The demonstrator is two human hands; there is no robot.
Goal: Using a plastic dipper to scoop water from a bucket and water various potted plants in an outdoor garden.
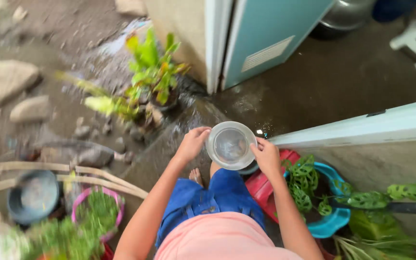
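I hold a clear round plastic bowl (230, 145) in front of me with both hands. My left hand (192, 143) grips its left rim and my right hand (267, 156) grips its right rim. The bowl is see-through and looks nearly empty. Below it I see my blue shorts, pink top and one bare foot on wet concrete ground.
A leafy green and yellow plant (151, 72) stands ahead by a teal door (270, 38). A holed-leaf plant in a blue pot (334, 219) and a red tub (266, 185) sit to my right. At the left are stones (3, 82), a dark basin (33, 195) and a pink-rimmed pot (97, 212).
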